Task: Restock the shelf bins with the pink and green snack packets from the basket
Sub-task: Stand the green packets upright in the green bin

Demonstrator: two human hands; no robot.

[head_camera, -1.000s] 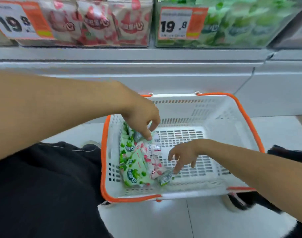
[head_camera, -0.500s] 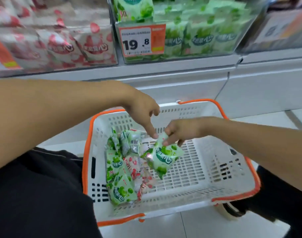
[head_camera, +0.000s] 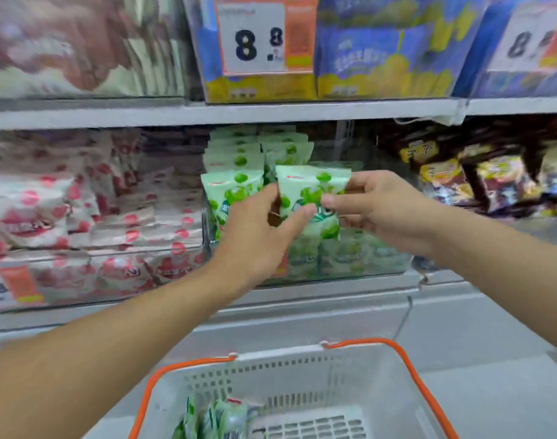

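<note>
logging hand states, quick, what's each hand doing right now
Left hand: pinching the green-and-white plastic snack packet at its lower left.
Right hand: pinching the same packet at its right edge.

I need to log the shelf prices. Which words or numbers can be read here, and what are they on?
"8.8": price tag on the upper shelf's blue and yellow packs.
"8": only the first digit is legible on the right price tag.
Lettering on the green packet in both hands: blurred, unreadable.
Lower left price tag: cut off, unreadable.
</note>
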